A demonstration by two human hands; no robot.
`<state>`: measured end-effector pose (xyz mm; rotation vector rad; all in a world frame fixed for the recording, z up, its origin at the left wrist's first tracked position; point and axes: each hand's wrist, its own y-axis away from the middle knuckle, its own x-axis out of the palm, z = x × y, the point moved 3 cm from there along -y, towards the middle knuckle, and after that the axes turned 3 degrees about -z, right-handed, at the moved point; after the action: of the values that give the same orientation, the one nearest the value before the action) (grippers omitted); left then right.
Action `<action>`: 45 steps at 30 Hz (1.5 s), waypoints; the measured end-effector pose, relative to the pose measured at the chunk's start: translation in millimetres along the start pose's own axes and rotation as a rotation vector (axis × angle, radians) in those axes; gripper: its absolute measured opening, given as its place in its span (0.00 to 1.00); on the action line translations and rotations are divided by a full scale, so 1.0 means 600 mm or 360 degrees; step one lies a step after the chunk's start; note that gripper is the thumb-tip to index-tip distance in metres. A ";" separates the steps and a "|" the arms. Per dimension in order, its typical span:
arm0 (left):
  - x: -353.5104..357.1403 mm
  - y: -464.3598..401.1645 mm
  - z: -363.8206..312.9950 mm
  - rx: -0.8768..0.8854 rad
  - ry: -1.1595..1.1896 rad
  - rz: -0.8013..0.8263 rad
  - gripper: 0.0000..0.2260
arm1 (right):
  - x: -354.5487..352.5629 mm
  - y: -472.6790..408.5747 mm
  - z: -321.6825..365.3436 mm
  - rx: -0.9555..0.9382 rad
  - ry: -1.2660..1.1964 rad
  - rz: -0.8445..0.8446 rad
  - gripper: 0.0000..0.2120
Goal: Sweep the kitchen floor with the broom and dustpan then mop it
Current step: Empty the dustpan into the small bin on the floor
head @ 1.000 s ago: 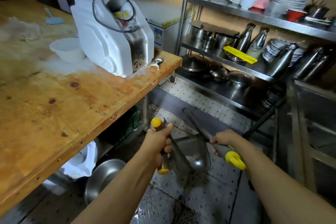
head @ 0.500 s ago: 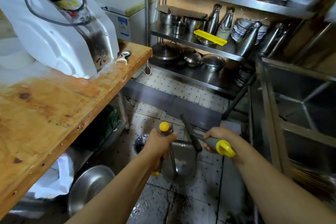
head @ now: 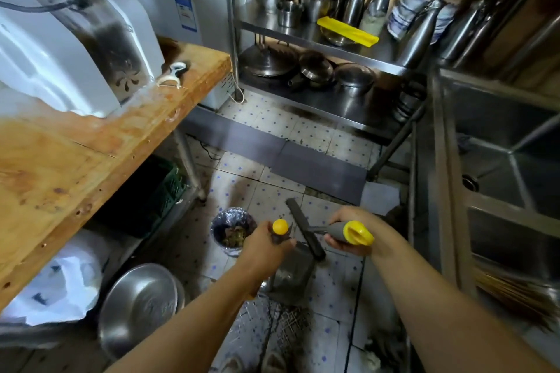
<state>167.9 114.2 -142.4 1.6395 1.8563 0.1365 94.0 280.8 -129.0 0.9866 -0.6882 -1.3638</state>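
Observation:
My left hand (head: pixel 266 248) grips a long handle with a yellow tip (head: pixel 280 226); below it hangs the grey dustpan (head: pixel 292 277), low over the tiled floor (head: pixel 330 288). My right hand (head: pixel 345 228) grips the grey broom handle with its yellow end loop (head: pixel 356 232). The dark broom head (head: pixel 304 230) lies across the dustpan's upper edge. A small bin (head: pixel 231 228) lined with a bag and holding scraps stands on the floor just left of the dustpan.
A wooden table (head: pixel 100 148) with a white machine (head: pixel 69 36) juts in from the left. Under it sit a steel bowl (head: pixel 139 309), a white bag (head: pixel 57 288) and a green crate (head: pixel 151 194). A steel shelf rack (head: pixel 330 48) stands ahead, a steel sink (head: pixel 497 166) to the right. A floor drain grate (head: pixel 285 321) lies below the dustpan.
My view has moved forward and tilted down, so the bin has come into sight. Both hands have kept their grip and the dustpan has dropped lower toward the floor beside the bin.

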 end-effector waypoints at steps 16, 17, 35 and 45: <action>-0.016 -0.071 0.011 0.0142 -0.0388 0.0115 0.11 | 0.028 -0.069 0.014 0.0230 -0.0143 0.0039 0.06; -0.020 -0.076 0.010 0.0140 -0.0393 0.0110 0.11 | 0.032 -0.068 0.016 0.0215 -0.0150 0.0038 0.05; -0.062 -0.199 -0.076 0.0097 -0.0132 0.0020 0.13 | 0.048 -0.121 0.181 -0.0063 -0.0069 -0.0071 0.08; -0.007 -0.304 -0.178 -0.0178 -0.0077 -0.0326 0.16 | -0.022 -0.230 0.347 0.0047 0.0231 0.0150 0.09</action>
<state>-43.4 106.9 -144.4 1.3575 1.9309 0.1095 -154.2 267.2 -153.6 1.0528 -0.6386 -1.1907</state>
